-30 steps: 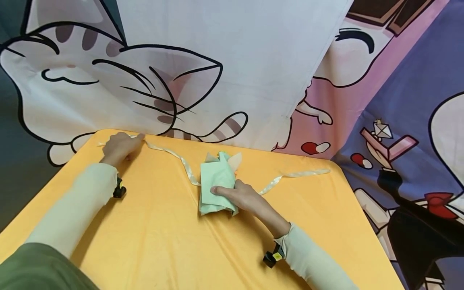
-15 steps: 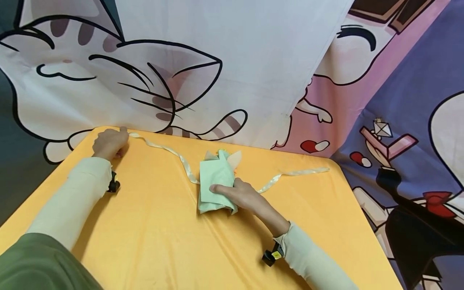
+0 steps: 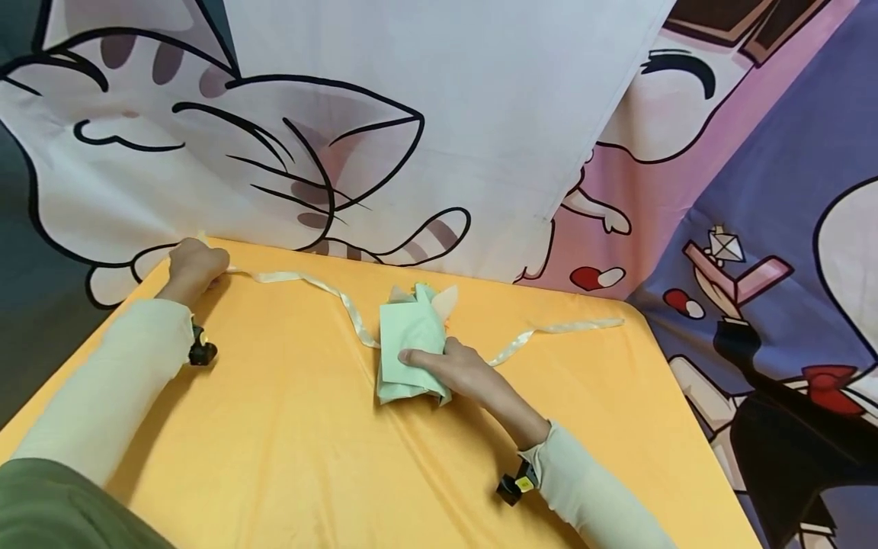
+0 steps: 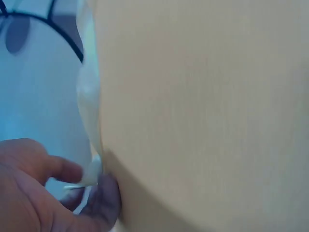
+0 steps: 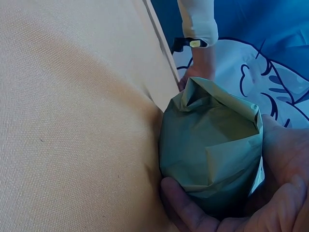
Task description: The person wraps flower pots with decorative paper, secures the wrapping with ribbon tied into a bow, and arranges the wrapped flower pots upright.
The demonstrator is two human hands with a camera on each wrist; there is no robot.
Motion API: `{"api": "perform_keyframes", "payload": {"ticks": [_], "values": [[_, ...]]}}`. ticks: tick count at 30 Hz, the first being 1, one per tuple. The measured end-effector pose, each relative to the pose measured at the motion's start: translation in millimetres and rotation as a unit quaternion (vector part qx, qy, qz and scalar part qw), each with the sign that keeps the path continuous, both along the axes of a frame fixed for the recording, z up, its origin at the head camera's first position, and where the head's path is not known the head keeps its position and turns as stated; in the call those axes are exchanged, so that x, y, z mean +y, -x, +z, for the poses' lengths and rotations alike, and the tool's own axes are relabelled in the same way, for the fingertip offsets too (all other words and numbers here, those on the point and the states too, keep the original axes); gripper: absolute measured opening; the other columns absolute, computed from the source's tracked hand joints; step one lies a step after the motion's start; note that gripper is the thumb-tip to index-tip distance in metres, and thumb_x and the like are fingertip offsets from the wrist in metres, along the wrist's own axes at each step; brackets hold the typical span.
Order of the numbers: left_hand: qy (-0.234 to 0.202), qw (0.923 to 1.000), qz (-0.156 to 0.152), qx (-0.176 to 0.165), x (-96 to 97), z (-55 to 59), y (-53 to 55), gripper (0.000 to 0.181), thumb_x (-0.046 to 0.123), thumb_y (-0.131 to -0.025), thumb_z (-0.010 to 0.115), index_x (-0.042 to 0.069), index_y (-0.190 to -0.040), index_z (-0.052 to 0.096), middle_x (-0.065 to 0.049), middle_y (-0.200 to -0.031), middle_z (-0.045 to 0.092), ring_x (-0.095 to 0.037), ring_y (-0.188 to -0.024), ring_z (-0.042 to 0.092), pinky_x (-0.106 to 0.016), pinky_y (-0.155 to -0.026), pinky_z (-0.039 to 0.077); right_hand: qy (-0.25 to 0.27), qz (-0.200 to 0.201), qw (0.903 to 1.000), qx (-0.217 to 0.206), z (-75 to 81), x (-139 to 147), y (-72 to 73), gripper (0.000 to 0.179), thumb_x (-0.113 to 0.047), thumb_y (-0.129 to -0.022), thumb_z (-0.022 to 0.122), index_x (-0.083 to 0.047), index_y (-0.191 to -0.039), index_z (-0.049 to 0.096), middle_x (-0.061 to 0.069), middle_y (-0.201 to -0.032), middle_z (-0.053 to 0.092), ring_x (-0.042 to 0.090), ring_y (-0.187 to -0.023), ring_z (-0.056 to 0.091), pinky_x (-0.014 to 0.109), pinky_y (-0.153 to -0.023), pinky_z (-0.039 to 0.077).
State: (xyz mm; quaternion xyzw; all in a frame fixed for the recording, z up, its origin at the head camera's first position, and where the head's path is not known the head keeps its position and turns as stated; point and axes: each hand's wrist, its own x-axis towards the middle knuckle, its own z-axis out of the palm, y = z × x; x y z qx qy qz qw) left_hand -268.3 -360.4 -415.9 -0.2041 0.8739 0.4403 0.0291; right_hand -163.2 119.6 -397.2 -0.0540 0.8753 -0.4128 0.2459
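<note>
A bundle wrapped in mint-green paper (image 3: pixel 410 328) lies near the middle of the yellow table, pale petal-like pieces poking out at its far end. My right hand (image 3: pixel 468 371) grips it from the right, thumb across the front. In the right wrist view the folded paper end (image 5: pixel 212 140) faces the camera, with my fingers curled beneath. A shiny cream ribbon (image 3: pixel 277 277) runs from the bundle's left side to the far left corner. There my left hand (image 3: pixel 195 263) pinches it between thumb and fingers, as the left wrist view shows the ribbon (image 4: pixel 89 96) reaching them.
The ribbon's other tail (image 3: pixel 576 328) stretches right from the bundle across the yellow tablecloth (image 3: pixel 309 457). A cartoon-cat cloth (image 3: pixel 384 175) hangs along the table's far edge, and a purple printed cloth (image 3: pixel 775 191) hangs at the right.
My left hand has slid left along the far edge to the corner, leaving more of the ribbon's left tail laid out. The right hand and the bundle have stayed in place.
</note>
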Motion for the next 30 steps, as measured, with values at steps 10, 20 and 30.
{"api": "perform_keyframes", "payload": {"ticks": [10,20,30], "values": [[-0.457,0.884,0.019,0.095,76.9,8.2,-5.1,0.019,0.019,-0.121,0.047,0.002,-0.129,0.053,0.004,-0.084,0.063,-0.006,-0.071,0.065,-0.02,-0.069,0.061,-0.01,-0.006,0.9999,0.01,0.1,1.8,-1.1,0.067,-0.076,-0.091,0.076,-0.013,-0.108,0.069,0.01,-0.098,0.074,0.024,-0.087,0.071,0.035,-0.074,0.057],[-0.458,0.8785,-0.069,0.118,131.3,14.2,-25.5,0.013,0.029,-0.121,0.055,0.018,-0.122,0.061,0.009,-0.071,0.052,-0.001,-0.052,0.04,-0.016,-0.042,0.033,-0.005,0.002,1.0,0.005,-2.9,1.6,0.4,0.066,-0.076,-0.091,0.074,-0.013,-0.107,0.069,0.009,-0.096,0.074,0.023,-0.085,0.071,0.034,-0.073,0.056],[-0.245,0.9269,-0.21,0.192,194.6,28.5,-55.4,0.033,0.028,-0.119,0.061,0.0,-0.137,0.065,0.005,-0.069,0.06,-0.005,-0.049,0.046,-0.02,-0.045,0.038,-0.002,-0.001,1.0,0.001,-2.7,1.4,1.7,0.067,-0.076,-0.091,0.075,-0.012,-0.11,0.069,0.01,-0.099,0.076,0.023,-0.085,0.071,0.034,-0.072,0.057]]}}
